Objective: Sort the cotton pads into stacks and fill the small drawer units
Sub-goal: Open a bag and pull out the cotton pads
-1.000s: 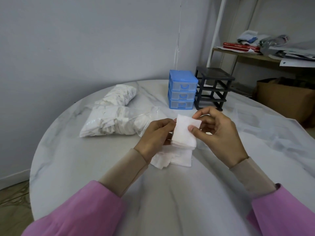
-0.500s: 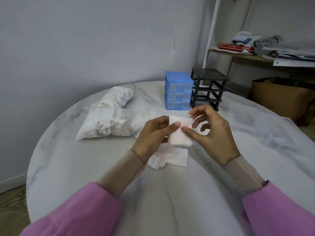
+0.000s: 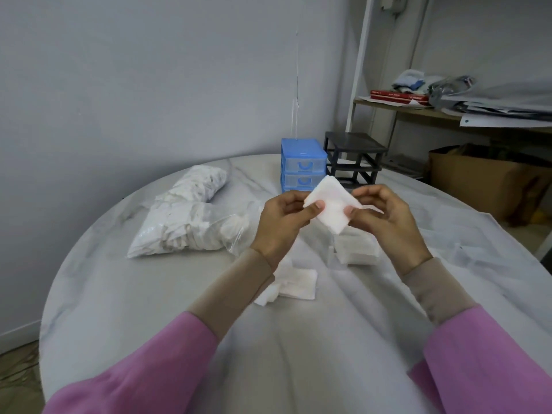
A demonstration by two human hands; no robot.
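A white square cotton pad (image 3: 331, 204) is held above the round marble table (image 3: 149, 294), turned corner-up. My left hand (image 3: 280, 225) pinches its left corner and my right hand (image 3: 385, 222) pinches its right corner. Loose pads (image 3: 294, 283) lie on the table below my left wrist. A neat stack of pads (image 3: 357, 248) sits under my right hand, partly hidden. Behind the pad stand the blue drawer unit (image 3: 301, 162) with its drawers closed and the black drawer frame (image 3: 354, 156) with no drawers in it.
Two clear bags full of pads (image 3: 185, 225) lie at the left. Clear plastic sheeting (image 3: 484, 249) covers the table's right side. A shelf with papers and books (image 3: 448, 100) and a cardboard box (image 3: 484, 180) stand beyond the table at the right.
Both hands have lifted the pad higher and turned it so that a corner points up. The stack under my right hand has come into view.
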